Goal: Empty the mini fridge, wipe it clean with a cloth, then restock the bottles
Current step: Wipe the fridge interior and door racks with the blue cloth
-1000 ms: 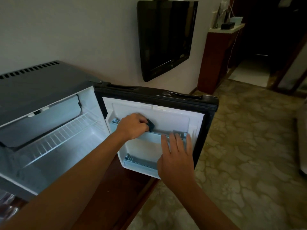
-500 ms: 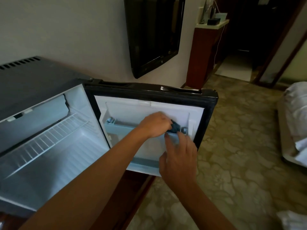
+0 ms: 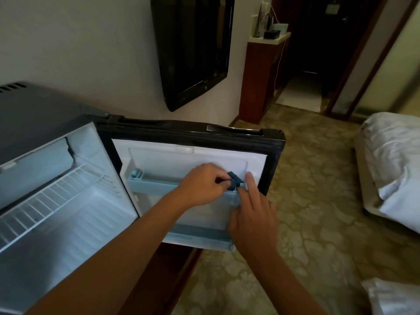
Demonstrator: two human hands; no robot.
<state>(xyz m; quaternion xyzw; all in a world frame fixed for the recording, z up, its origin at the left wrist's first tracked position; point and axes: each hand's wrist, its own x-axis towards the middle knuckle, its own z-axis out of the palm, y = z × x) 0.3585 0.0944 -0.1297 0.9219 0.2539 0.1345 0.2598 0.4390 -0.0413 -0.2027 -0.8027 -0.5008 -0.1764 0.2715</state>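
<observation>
Dark cloth [image 3: 234, 181], bunched, is pinched by the left hand [image 3: 204, 185] on the door shelf [image 3: 154, 186], which runs left-right; the right hand [image 3: 252, 214] rests there, fingers straight.

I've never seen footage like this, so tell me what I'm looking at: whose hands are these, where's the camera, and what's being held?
There is no robot here. The camera sits on a person's head, looking down at their own two hands. A mini fridge stands open, with no bottles visible inside, and its door is swung wide. The left hand grips a small dark cloth against the upper door shelf, wiping it. The right hand rests with straight fingers on that shelf's end. A television hangs on the wall, and a bed lies to the right.
</observation>
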